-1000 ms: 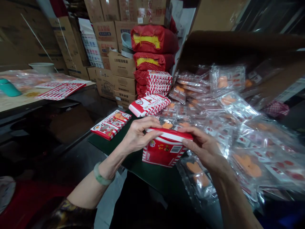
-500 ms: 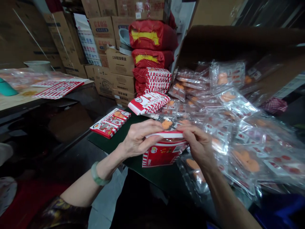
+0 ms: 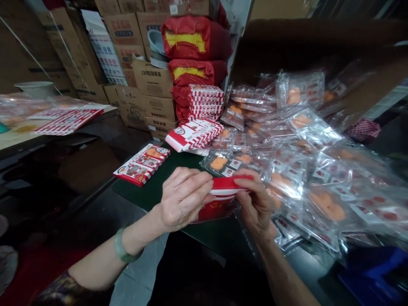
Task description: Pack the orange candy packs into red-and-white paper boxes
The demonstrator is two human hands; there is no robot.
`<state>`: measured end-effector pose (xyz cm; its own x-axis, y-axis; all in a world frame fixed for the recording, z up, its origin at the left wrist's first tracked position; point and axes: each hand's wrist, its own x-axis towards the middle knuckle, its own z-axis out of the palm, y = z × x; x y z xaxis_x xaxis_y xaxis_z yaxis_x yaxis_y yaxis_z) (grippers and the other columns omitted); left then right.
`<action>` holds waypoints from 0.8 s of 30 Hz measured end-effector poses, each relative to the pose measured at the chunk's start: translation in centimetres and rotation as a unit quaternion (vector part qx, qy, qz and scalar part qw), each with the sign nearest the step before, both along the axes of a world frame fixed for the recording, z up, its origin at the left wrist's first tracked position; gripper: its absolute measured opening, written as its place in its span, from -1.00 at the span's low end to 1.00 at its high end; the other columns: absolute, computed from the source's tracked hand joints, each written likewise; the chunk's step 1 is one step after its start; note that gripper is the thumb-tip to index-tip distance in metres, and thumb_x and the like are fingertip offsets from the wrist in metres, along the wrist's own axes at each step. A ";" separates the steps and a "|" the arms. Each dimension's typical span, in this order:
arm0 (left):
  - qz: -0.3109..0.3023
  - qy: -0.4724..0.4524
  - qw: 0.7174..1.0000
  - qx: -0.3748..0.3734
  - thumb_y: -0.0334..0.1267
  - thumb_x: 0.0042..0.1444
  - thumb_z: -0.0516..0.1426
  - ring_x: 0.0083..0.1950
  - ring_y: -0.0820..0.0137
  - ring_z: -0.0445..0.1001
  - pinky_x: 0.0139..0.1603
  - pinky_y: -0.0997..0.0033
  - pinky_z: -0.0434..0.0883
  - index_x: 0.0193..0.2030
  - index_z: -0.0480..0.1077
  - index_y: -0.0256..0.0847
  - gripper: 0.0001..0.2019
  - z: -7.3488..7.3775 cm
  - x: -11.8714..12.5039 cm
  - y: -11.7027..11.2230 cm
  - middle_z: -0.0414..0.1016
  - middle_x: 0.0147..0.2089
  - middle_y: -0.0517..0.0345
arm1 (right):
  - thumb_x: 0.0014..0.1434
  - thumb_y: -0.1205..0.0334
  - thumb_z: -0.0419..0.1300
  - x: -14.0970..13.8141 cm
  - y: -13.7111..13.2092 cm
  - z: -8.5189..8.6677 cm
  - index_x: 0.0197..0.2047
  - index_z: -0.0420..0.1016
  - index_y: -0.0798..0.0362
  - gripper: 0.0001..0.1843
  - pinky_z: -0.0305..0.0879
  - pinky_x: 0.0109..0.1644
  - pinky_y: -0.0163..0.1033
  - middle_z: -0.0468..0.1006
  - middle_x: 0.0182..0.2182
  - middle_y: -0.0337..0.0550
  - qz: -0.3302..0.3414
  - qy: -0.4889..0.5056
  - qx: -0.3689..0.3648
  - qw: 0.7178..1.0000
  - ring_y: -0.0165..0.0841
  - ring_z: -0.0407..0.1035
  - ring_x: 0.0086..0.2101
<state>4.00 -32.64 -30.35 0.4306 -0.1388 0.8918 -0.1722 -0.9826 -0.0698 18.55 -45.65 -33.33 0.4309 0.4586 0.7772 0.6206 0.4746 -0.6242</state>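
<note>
- At the red-and-white carton, the right-hand fingertips sit close together, pinching its red upper edge.
- Left-hand fingers lie together, clamped across the carton's near side; the left hand appears to steady it against the right hand.
- Carton held between both hands, just above the dark green work surface; contact with the surface cannot be told.
- Jade bangle on the left wrist, nearer the person than the carton.
- Left of the carton: flat printed box lying on the surface; folded carton stack beyond it.
- Right of the carton: clear packs of orange pieces heaped, apparently within easy reach.
- Beyond the carton: red sacks and cardboard boxes.
</note>
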 end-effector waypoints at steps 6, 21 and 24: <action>-0.059 -0.064 0.980 -0.178 -0.09 -0.10 0.34 -0.10 0.24 0.52 -0.19 0.28 0.55 0.08 0.33 -0.19 -0.41 -1.4 0.5 -0.5 0.43 -0.01 -0.12 | 0.16 0.32 0.16 0.6 0.5 -0.6 -0.21 0.48 -0.07 -0.86 0.33 -0.15 -0.12 0.48 -0.21 -0.13 0.010 0.015 0.013 1.000 -0.30 0.39 -0.18; -0.119 -0.178 0.934 -0.286 -0.34 0.05 0.26 -0.23 0.29 0.58 -0.26 0.31 0.57 -0.12 0.42 -0.23 -0.76 -2.9 1.8 -1.7 0.53 -0.22 0.00 | 0.21 0.27 0.08 -0.1 1.2 -2.0 -0.05 0.42 -0.10 -0.75 0.16 0.11 0.03 0.40 -0.05 -0.08 -0.037 -0.009 0.037 0.999 -0.21 0.28 0.02; -0.136 -0.177 0.941 -0.254 -0.37 0.08 0.22 -0.22 0.30 0.58 -0.26 0.30 0.58 -0.19 0.41 -0.22 -0.85 -3.0 2.0 -1.4 0.53 -0.23 0.03 | 0.15 0.24 0.17 0.0 1.1 -1.5 -0.08 0.44 -0.09 -0.77 0.20 0.04 -0.03 0.39 -0.04 -0.08 -0.021 -0.010 0.048 0.999 -0.19 0.27 0.02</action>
<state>5.99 -34.00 -33.35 0.1037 0.2822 0.9537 -0.4756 -0.8281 0.2967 18.56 -44.52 -34.87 0.4315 0.3633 0.8257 0.6532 0.5055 -0.5638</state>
